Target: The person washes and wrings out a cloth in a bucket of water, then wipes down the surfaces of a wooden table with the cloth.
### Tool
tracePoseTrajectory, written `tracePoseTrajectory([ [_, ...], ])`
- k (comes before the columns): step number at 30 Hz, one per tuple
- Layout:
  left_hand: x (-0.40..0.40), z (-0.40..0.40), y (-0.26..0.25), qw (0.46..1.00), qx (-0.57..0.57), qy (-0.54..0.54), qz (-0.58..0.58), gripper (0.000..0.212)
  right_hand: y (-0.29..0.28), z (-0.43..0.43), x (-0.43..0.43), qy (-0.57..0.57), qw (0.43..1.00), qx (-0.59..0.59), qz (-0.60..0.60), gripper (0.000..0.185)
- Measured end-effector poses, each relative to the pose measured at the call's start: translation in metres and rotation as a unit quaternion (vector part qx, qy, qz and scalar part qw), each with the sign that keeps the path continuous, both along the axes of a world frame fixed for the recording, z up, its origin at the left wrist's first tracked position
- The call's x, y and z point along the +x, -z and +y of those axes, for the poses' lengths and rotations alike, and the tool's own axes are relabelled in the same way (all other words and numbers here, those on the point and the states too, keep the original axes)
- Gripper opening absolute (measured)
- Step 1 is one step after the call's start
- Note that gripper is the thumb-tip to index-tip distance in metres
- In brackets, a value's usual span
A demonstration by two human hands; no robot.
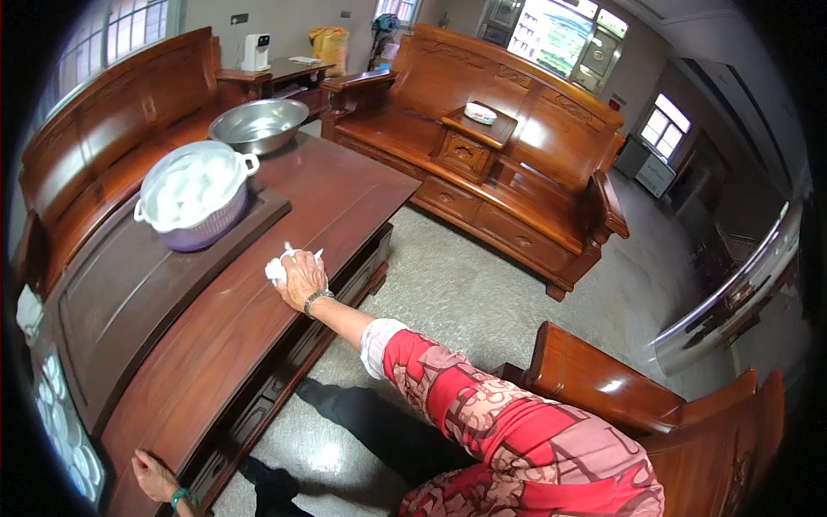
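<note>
My right hand (pixel 303 279) presses a crumpled white tissue or cloth (pixel 276 270) onto the top of the long dark-red wooden coffee table (pixel 223 333). A metal-band watch or bracelet circles that wrist. At the table's near end, my left hand (pixel 155 477) rests on the wood with its fingers curled and nothing visible in it; a green bangle is on its wrist. Beyond my right hand, a white-and-purple plastic basket (pixel 200 232) stands on a raised dark tray board (pixel 152 284). Several white rounded items (pixel 197 187) show through its translucent lid.
A stainless steel basin (pixel 258 126) sits at the table's far end. Along the left rim lies a tray of cups or dishes (pixel 68 426). Carved wooden benches (pixel 510 77) surround the table, and an armrest (pixel 601 375) is close on my right. A white dispenser (pixel 256 53) stands farther back.
</note>
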State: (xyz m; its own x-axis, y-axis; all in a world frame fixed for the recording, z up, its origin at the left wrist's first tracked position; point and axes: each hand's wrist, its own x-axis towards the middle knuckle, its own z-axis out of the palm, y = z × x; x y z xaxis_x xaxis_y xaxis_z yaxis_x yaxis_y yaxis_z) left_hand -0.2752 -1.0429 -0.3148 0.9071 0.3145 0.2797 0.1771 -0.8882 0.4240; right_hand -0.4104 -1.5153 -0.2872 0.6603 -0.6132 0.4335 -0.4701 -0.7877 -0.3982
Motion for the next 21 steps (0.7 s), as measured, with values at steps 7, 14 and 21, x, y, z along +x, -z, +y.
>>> tracePoseTrajectory([
  [7,-0.003,0.002,0.002,0.996,-0.008,0.052,-0.069,0.041,-0.005,0.133,0.028,-0.228,0.973,-0.005,-0.017,0.035],
  [14,-0.005,-0.004,0.001,0.995,-0.004,0.037,-0.094,0.040,0.004,0.186,0.038,-0.396,0.918,-0.012,-0.030,0.037],
  [21,-0.009,0.001,0.000,0.995,-0.016,0.017,-0.095,0.041,-0.028,0.048,0.023,-0.198,0.980,-0.003,0.031,0.021],
])
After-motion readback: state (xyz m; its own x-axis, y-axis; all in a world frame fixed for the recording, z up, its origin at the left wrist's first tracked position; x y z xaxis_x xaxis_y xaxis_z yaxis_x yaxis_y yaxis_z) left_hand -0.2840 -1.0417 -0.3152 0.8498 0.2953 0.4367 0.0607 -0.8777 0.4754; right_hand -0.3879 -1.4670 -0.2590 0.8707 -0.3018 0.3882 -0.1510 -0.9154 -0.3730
